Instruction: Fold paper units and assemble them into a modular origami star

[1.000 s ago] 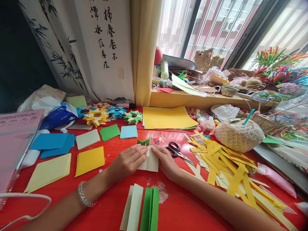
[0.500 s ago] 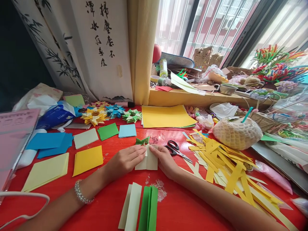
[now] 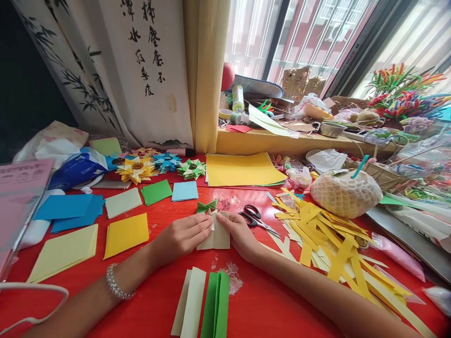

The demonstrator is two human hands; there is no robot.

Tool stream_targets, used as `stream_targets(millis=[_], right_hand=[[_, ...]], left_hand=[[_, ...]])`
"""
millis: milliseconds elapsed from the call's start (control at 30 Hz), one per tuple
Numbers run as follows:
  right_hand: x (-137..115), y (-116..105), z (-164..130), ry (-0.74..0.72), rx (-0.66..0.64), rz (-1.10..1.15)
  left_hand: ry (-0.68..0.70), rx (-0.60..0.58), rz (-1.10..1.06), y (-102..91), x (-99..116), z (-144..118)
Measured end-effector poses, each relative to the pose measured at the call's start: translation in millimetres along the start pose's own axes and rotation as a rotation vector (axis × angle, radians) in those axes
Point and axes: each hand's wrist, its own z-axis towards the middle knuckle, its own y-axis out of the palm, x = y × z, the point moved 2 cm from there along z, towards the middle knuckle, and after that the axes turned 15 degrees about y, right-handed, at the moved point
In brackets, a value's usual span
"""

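Fingers of the left hand lie close together, nearly straight, across the upper left part of a small cream sheet of creased paper; the left thumb is hidden, so I cannot tell whether that hand pinches the sheet or only presses on it. The right hand holds the same sheet by its upper right part — thumb on the paper's face, the other fingers curled at its far side; the sheet sits around the middle of the red tabletop, a crease running down it.

Just beyond the fingertips lies a pointed, folded piece of green paper; to the right of the right hand rest black-handled metal scissors, near a loose heap of yellow and cream paper strips spread toward the surface's right edge. Toward the near edge, folded cream paper pieces lie beside folded green paper pieces.

On the left half of the surface are flat squares — a yellow paper stack, a green paper stack, a light blue paper stack; toward the far edge, a yellow star-shaped paper ring and large yellow sheets.
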Motion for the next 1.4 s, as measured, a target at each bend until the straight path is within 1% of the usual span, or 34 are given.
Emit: stream_targets(millis=[200,333,467,533,600,667,767,833,900,1000,1100,1233,1300,1400], right_hand=[[0,-1,0,0.02,-0.003,0.01],[0,-1,0,0.008,0.0,0.031],[-1,-1,0,-0.007,0.026,0.084],[-1,-1,0,-0.01,0.027,0.082],[-1,-2,0,-0.01,0.041,0.049],[0,-2,0,-0.01,0.057,0.007],[-1,-1,0,-0.022,0.072,-0.067],[-2,1,-2,-0.024,0.079,-0.139],[-3,2,-4,-0.016,0.071,-0.205],[-4,4,-5,-0.016,0.046,-0.277],[-3,4,-5,-0.022,0.023,-0.306],[-3,5,-3,-0.046,-0.004,-0.251],[-3,4,-2,-0.056,0.011,-0.224],[-3,1,-2,-0.09,0.093,-0.171]], left_hand=[[-0.02,-0.001,-0.022,0.5,1,-1],[-0.057,-0.019,-0.036,3.8,2,-2],[-0.131,-0.043,-0.043,7.1,1,-2],[-0.185,-0.037,-0.081,7.4,0,-1],[-0.247,-0.016,-0.155,6.7,-1,0],[-0.34,0.023,-0.242,5.3,-2,2],[-0.562,0.097,-0.337,2.9,-4,6],[-0.746,0.128,-0.405,2.9,-6,7],[-0.9,0.15,-0.492,4.3,-6,8],[-1.049,0.183,-0.642,7.1,-5,7],[-1.114,0.227,-0.747,7.3,-3,7],[-1.166,0.316,-0.788,5.0,-4,8],[-1.183,0.307,-0.783,4.9,-5,7],[-1.157,0.224,-0.735,5.2,-5,7]])
